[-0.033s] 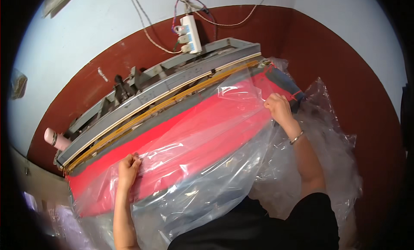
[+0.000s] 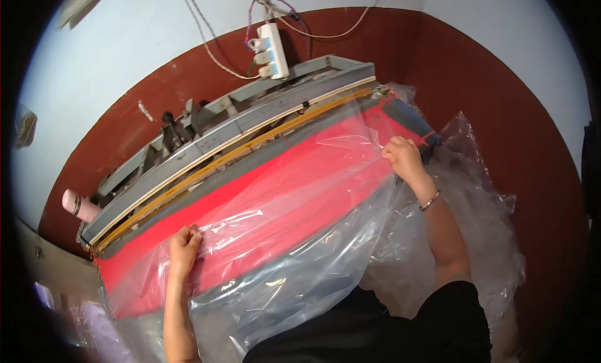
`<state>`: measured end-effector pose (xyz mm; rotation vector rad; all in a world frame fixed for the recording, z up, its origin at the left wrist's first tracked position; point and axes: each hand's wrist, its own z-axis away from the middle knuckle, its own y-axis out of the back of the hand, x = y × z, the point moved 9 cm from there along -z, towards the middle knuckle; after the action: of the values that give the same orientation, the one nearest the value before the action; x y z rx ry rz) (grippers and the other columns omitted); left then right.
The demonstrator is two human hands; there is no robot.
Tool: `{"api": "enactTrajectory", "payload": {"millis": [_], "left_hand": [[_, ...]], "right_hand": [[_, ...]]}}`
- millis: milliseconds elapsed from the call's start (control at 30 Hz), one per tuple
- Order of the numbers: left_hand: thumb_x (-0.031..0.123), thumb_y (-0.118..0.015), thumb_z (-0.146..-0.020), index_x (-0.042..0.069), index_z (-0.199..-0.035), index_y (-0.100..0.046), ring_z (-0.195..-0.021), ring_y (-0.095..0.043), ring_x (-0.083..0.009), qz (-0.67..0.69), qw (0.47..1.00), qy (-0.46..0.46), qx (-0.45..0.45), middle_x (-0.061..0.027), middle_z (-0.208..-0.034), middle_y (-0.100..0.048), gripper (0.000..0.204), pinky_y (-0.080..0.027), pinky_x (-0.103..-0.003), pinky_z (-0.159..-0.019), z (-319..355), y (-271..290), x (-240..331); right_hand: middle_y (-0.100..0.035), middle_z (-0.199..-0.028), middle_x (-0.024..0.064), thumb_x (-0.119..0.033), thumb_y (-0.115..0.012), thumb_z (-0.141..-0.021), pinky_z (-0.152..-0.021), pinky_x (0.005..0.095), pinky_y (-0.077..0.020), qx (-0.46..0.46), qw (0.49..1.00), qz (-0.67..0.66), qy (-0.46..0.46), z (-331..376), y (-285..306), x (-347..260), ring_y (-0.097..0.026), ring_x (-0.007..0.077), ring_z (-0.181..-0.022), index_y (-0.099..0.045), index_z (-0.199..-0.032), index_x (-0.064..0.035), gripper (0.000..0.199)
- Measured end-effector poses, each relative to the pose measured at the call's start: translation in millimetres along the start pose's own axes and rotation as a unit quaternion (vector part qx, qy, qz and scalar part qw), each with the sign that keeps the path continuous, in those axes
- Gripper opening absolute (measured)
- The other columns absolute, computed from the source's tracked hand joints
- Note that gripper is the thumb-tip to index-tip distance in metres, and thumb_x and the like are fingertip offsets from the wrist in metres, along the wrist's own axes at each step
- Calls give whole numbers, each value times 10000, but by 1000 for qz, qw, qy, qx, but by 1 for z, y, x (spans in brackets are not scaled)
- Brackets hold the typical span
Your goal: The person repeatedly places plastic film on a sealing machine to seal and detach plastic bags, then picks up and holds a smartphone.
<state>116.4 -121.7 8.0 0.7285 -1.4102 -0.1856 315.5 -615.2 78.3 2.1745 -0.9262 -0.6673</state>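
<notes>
Centrally, a clear plastic bag (image 2: 294, 238) lies spread flat over a red table (image 2: 144, 281), its far edge running close along the long grey sealing machine (image 2: 250, 137) and its near part spilling off the table toward the person. Left hand (image 2: 183, 250) grips the bag's left edge, fingers (image 2: 191, 234) curled together and pinching the film against the red surface. Right hand (image 2: 405, 157) holds the bag's right edge near the machine's far end, fingers pressed together in a loose fist around the film; a thin bracelet (image 2: 429, 202) circles that wrist. More crumpled clear plastic (image 2: 476, 194) is heaped to the right of the right forearm. Behind the machine, a white power strip (image 2: 273, 50) hangs on the wall with wires (image 2: 213, 56) trailing from it. A pink bottle (image 2: 78, 205) stands by the machine's left end.
</notes>
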Motion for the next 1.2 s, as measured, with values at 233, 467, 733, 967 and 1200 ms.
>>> {"api": "enactTrajectory", "payload": {"millis": [233, 467, 733, 967, 1200], "left_hand": [[55, -580, -822, 33, -678, -486, -521, -342, -38, 69, 996, 46, 8, 46, -559, -409, 174, -290, -208, -463, 1, -7, 16], [60, -585, -820, 23, -676, -503, -503, -352, -44, 44, 999, -5, -27, 39, -550, -423, 170, -298, -214, -445, -2, -33, 28], [58, -583, -819, 10, -692, -521, -517, -374, -49, 29, 999, -31, -15, 33, -554, -441, 149, -322, -216, -463, 1, -31, 35], [57, -573, -831, 32, -694, -506, -501, -362, -35, 44, 999, -16, -27, 44, -562, -430, 155, -287, -196, -444, -2, -38, 34], [65, -571, -835, 28, -679, -504, -504, -384, -42, 11, 999, -29, -19, 35, -557, -448, 174, -304, -201, -453, -2, -37, 35]], "right_hand": [[-538, -602, 61, -182, -677, -660, -561, 318, -384, -137, 987, -60, -62, 13, 41, 12, -536, 205, -585, -566, -629, -32, 189], [-490, -523, 71, -269, -700, -656, -489, 304, -359, -229, 948, 26, -218, -4, 42, 49, -470, 167, -495, -554, -626, -9, 300], [-574, -968, 75, -216, -655, -725, -795, 354, -439, -28, 994, 83, -70, -23, -24, 14, -520, 263, -961, -639, -880, -58, 222], [-593, -812, 109, -248, -699, -688, -700, 370, -454, -43, 965, 33, -258, -22, -43, 89, -569, 294, -808, -645, -749, -41, 222], [-607, -778, 101, -294, -738, -655, -648, 388, -465, 84, 928, 107, -347, -19, -30, 109, -599, 289, -735, -636, -749, -60, 272]]}}
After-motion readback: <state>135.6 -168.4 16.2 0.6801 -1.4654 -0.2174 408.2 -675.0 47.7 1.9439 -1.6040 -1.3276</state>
